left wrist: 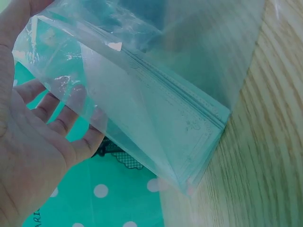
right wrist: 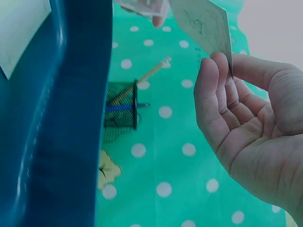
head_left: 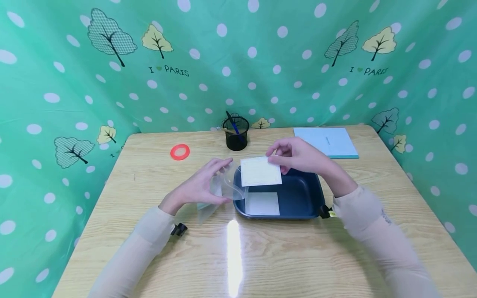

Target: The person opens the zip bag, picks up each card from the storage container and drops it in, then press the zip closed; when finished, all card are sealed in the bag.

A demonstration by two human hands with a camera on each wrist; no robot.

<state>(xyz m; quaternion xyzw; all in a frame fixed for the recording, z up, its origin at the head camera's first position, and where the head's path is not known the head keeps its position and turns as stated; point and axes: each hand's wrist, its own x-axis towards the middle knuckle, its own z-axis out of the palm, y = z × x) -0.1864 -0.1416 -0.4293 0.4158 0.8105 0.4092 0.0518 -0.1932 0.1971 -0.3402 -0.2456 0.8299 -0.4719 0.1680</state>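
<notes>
My left hand (head_left: pixel 201 184) holds a clear plastic bag (head_left: pixel 231 184) near its mouth, at the left end of a dark blue tray (head_left: pixel 298 194). In the left wrist view a stack of pale cards (left wrist: pixel 156 109) with printed borders stands inside the bag. Between thumb and fingertips my right hand (head_left: pixel 298 155) pinches one white card (head_left: pixel 261 171) by its corner, raised over the tray. Another white card (head_left: pixel 262 203) lies flat in the tray's left part. The right wrist view shows the pinched card (right wrist: pixel 203 23) nearly edge-on.
A black mesh pen holder (head_left: pixel 236 134) with pens stands behind the tray. To its left lies a red ring (head_left: pixel 180 152). A light blue booklet or box (head_left: pixel 328 142) lies at the back right of the wooden table (head_left: pixel 156 256). A green dotted curtain (head_left: pixel 238 62) surrounds the table.
</notes>
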